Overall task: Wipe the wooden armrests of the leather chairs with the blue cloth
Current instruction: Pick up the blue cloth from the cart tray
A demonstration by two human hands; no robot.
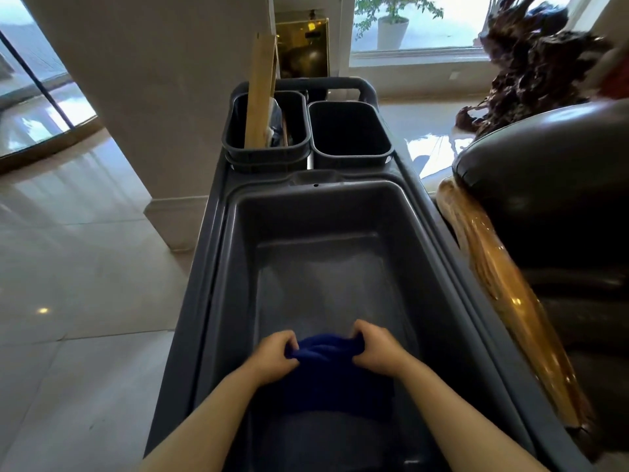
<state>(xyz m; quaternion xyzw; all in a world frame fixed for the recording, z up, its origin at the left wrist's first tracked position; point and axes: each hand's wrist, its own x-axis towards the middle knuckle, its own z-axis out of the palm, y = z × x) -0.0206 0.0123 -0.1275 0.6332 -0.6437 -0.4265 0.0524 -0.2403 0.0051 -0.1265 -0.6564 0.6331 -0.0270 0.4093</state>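
Gripping one blue cloth, two hands, left and right.

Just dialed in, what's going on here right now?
A person stands at a grey cleaning cart, gripping a bunched blue cloth with the left hand and right hand over the cart's large tub. The leather chair with its glossy wooden armrest sits just to the right, not being wiped yet.

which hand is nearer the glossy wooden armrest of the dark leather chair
Right. The right hand grips the blue cloth in the grey tub on the side toward the glossy wooden armrest; the left hand grips the cloth's far end, farther away.
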